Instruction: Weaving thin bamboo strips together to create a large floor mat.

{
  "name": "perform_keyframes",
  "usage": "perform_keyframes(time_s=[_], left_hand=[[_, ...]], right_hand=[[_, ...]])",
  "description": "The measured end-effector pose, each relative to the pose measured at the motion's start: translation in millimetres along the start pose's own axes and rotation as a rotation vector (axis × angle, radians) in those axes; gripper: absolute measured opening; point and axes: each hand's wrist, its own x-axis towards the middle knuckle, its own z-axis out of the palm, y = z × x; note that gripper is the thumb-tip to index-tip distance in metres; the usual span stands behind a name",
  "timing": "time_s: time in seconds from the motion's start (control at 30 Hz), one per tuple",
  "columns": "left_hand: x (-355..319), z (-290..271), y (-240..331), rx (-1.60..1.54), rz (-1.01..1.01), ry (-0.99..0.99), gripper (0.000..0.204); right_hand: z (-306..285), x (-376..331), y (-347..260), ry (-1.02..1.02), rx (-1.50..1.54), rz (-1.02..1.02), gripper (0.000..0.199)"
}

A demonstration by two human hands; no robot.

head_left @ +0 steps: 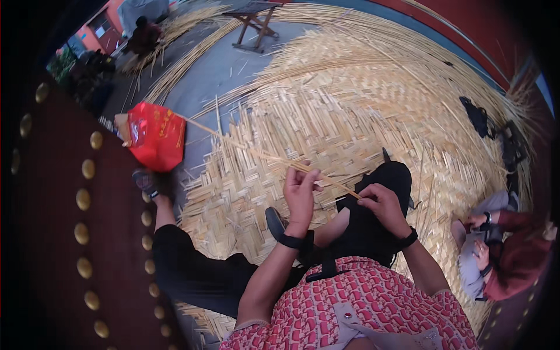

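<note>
A long, thin pale reed strip [230, 142] slants across in front of me, from beside the red bag down to my hands. Near its lower end, the fingertips of my right hand [382, 205] pinch it. My left hand [300, 188] has its fingers closed around the strip a little farther up; whether it is one strip or two lying together there, I cannot tell. Both hands are held above my knees. Under and beyond them spreads a large woven reed mat [280, 137], its left edge ragged with loose strip ends.
A red bag [157, 137] stands at the mat's left edge. Long reeds [181, 67] lie in bundles beyond, near a folding stool [254, 26]. On the right another person [504, 251] sits on the mat, near dark items [478, 116]. A dark red studded surface [58, 233] rises on my left.
</note>
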Motion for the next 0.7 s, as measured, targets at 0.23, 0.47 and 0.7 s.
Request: perform_keyframes(time_s=[0.23,0.47,0.7], left_hand=[[45,-15,-8,0.04,-0.222,-0.114,0.017],[60,-62,-11,-0.263,-0.366,-0.199,0.019],[58,-73,12,-0.317,-0.44,-0.514,0.028]], right_hand=[[23,4,-18,-0.367,0.306,0.357,0.017],[16,9,-42,-0.486,0.384,0.568,0.014],[30,2,-59,-0.346,0.509,0.57,0.015]])
